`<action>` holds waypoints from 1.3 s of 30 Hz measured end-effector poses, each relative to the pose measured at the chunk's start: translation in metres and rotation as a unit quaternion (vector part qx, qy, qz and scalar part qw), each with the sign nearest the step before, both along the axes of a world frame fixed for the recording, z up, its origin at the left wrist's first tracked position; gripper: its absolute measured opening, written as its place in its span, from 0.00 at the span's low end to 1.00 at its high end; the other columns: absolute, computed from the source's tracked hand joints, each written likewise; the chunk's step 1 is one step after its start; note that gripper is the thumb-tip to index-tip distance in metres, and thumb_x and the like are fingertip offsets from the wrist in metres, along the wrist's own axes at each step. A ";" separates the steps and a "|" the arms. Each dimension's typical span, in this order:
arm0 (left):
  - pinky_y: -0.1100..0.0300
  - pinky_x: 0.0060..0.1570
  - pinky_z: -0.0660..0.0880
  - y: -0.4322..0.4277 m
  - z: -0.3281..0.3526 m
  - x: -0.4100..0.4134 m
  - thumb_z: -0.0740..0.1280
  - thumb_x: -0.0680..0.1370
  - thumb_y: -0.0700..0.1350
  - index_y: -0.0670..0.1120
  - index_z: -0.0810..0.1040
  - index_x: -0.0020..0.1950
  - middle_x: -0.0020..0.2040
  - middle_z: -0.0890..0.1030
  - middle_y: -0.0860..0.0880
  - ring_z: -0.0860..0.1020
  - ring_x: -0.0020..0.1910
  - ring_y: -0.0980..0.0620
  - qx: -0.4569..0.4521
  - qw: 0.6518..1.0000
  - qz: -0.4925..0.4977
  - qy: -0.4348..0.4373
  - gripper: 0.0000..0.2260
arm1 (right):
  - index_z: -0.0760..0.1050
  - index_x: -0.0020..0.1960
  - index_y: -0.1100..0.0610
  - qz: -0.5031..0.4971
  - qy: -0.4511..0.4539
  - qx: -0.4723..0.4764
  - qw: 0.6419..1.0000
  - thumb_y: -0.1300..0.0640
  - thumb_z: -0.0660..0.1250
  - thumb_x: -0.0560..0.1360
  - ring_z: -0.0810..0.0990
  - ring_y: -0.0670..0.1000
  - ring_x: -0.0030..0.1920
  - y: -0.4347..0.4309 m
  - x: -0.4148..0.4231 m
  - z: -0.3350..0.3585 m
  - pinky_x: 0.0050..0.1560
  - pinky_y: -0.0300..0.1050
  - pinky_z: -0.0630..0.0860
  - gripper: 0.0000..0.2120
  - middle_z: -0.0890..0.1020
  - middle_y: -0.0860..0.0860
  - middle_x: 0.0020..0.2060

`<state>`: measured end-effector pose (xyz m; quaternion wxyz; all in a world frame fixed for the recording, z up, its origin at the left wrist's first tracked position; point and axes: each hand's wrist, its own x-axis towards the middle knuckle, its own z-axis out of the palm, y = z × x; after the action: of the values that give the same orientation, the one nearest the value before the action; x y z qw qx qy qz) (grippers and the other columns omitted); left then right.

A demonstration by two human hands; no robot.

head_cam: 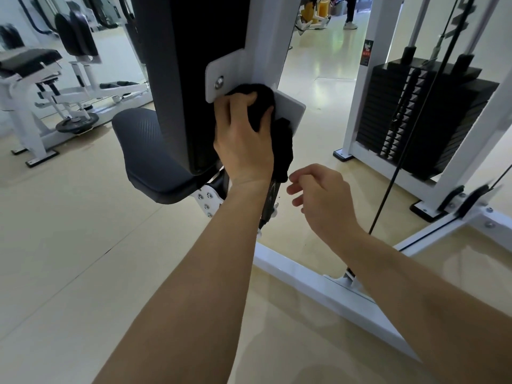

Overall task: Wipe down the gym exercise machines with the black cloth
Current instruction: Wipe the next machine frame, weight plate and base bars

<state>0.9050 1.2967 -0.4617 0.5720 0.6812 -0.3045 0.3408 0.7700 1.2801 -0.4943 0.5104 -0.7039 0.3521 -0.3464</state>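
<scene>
My left hand (243, 142) grips the black cloth (279, 128) and holds it against the white upright post (266, 45) of a gym machine, just below a bolted white bracket plate (219, 76). Part of the cloth hangs down past my wrist. The machine's black back pad (188, 79) rises left of the post, and its dark seat pad (146, 151) juts out below. My right hand (321, 198) hovers a little lower right of the cloth, fingers loosely curled, holding nothing and not touching the machine.
A black weight stack (424, 112) in a white frame with a cable (410, 151) stands at right. The machine's white base beam (327, 295) crosses the tan floor below my arms. Another white bench machine (41, 87) with a weight plate sits at left. A person's legs show far back.
</scene>
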 end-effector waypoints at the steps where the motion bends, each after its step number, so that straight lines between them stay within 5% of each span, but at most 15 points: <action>1: 0.62 0.41 0.71 0.000 -0.004 -0.001 0.76 0.71 0.44 0.43 0.81 0.50 0.52 0.80 0.45 0.78 0.47 0.49 -0.004 1.000 0.009 0.011 0.10 | 0.81 0.44 0.51 0.004 0.005 0.005 1.000 0.61 0.58 0.77 0.82 0.53 0.35 -0.001 0.001 -0.004 0.37 0.48 0.77 0.14 0.85 0.48 0.36; 8: 0.57 0.41 0.70 0.011 -0.042 -0.006 0.69 0.72 0.40 0.46 0.79 0.53 0.55 0.79 0.49 0.78 0.48 0.45 0.028 0.978 0.023 0.204 0.10 | 0.80 0.42 0.51 0.046 0.048 0.041 0.997 0.60 0.58 0.77 0.83 0.54 0.36 0.009 -0.004 -0.027 0.34 0.44 0.74 0.13 0.84 0.49 0.35; 14: 0.64 0.45 0.66 0.008 -0.003 -0.011 0.75 0.73 0.48 0.47 0.80 0.52 0.53 0.80 0.52 0.77 0.49 0.54 -0.005 0.991 -0.002 0.135 0.11 | 0.80 0.42 0.52 0.080 0.072 0.049 0.993 0.60 0.58 0.78 0.82 0.50 0.35 0.013 -0.013 -0.037 0.28 0.32 0.69 0.14 0.84 0.49 0.36; 17: 0.63 0.44 0.67 0.008 -0.009 -0.011 0.75 0.74 0.49 0.47 0.80 0.52 0.53 0.79 0.52 0.78 0.49 0.53 0.004 0.990 0.005 0.141 0.11 | 0.80 0.42 0.52 0.083 0.071 0.058 0.992 0.60 0.58 0.78 0.81 0.50 0.35 0.018 -0.011 -0.043 0.31 0.36 0.71 0.14 0.84 0.50 0.36; 24: 0.61 0.43 0.65 0.010 -0.041 -0.005 0.75 0.74 0.51 0.47 0.79 0.53 0.54 0.80 0.52 0.79 0.50 0.50 0.020 0.969 0.033 0.245 0.13 | 0.80 0.43 0.53 0.084 0.074 0.073 0.991 0.60 0.58 0.79 0.81 0.50 0.35 0.021 -0.006 -0.060 0.30 0.34 0.71 0.13 0.85 0.51 0.37; 31: 0.62 0.44 0.67 0.013 -0.062 0.000 0.70 0.74 0.40 0.45 0.79 0.54 0.54 0.82 0.48 0.79 0.51 0.46 0.032 0.956 0.042 0.288 0.09 | 0.80 0.44 0.55 0.084 0.080 0.087 0.989 0.61 0.58 0.79 0.80 0.51 0.35 0.016 -0.004 -0.074 0.33 0.37 0.71 0.13 0.85 0.52 0.39; 36: 0.61 0.45 0.72 0.028 -0.058 0.007 0.75 0.73 0.49 0.49 0.82 0.53 0.48 0.84 0.51 0.79 0.46 0.51 0.061 0.951 -0.007 0.304 0.11 | 0.77 0.60 0.40 0.122 -0.024 0.054 0.991 0.61 0.59 0.80 0.81 0.49 0.52 0.023 0.005 -0.067 0.51 0.44 0.75 0.19 0.82 0.45 0.55; 39: 0.71 0.41 0.70 0.043 -0.052 0.010 0.76 0.72 0.53 0.49 0.83 0.54 0.41 0.82 0.56 0.77 0.42 0.57 0.071 0.949 -0.043 0.304 0.14 | 0.71 0.70 0.36 0.179 -0.100 0.085 0.975 0.56 0.60 0.75 0.77 0.45 0.56 0.036 0.035 -0.056 0.62 0.45 0.72 0.26 0.80 0.48 0.60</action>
<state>0.9153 1.3393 -0.5135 0.6013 0.7778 -0.1687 0.0706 0.8051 1.3163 -0.5500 0.6550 -0.6713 0.1959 -0.2865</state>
